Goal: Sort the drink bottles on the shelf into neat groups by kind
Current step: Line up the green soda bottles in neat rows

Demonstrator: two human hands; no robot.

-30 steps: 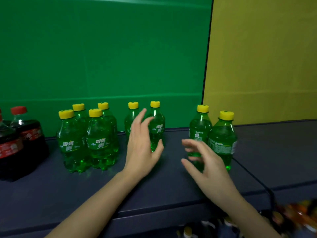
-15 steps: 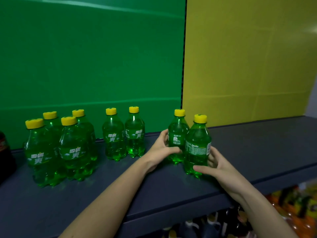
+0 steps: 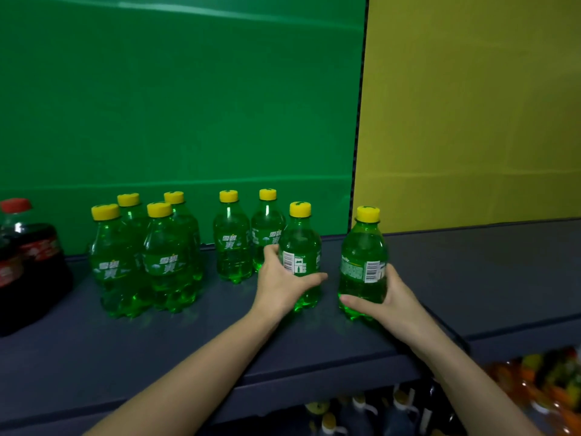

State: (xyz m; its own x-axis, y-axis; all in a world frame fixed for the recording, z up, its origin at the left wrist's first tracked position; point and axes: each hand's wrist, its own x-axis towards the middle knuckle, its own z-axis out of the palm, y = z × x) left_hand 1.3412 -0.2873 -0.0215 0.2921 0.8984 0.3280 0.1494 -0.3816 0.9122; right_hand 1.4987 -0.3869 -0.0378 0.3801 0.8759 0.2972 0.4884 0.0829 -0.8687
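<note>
my left hand gripping one Sprite bottle | right hand wrapped round another Sprite bottle at its 3 o'clock | both upright on shelf

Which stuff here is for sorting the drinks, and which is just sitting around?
For the job: left hand and right hand each holding a green soda bottle; six other green bottles; cola bottles; shelf.
Just around: lower-shelf bottles, colourful packets.
</note>
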